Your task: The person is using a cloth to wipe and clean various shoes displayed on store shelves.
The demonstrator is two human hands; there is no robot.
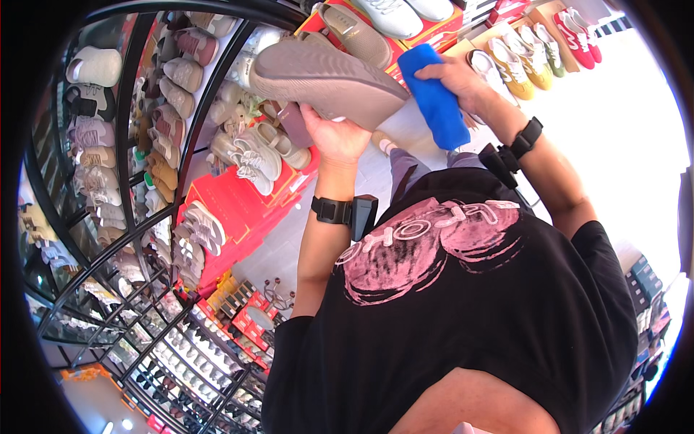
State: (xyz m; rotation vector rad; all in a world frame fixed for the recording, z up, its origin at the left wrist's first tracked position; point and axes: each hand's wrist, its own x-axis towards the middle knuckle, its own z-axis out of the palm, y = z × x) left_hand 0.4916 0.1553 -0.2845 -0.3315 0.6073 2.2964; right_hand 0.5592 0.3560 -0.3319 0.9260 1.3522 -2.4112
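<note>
My left hand (336,133) holds a taupe shoe (325,81) from below, its side and ridged sole turned towards me; the fingers behind it are hidden. In my right hand (455,81) is a folded blue cloth (434,103), gripped near its upper end and hanging just right of the shoe's toe. The cloth and the shoe look slightly apart. Both wrists wear black straps with small black devices.
Red shoeboxes (217,200) with pale sneakers (257,157) on top are stacked at the left. Beyond my hands, a taupe knit shoe (355,35), white sneakers (387,16), yellow sneakers (509,68) and red sneakers (574,38) stand on boxes. Black-framed shelves (187,135) of shoes rise at left.
</note>
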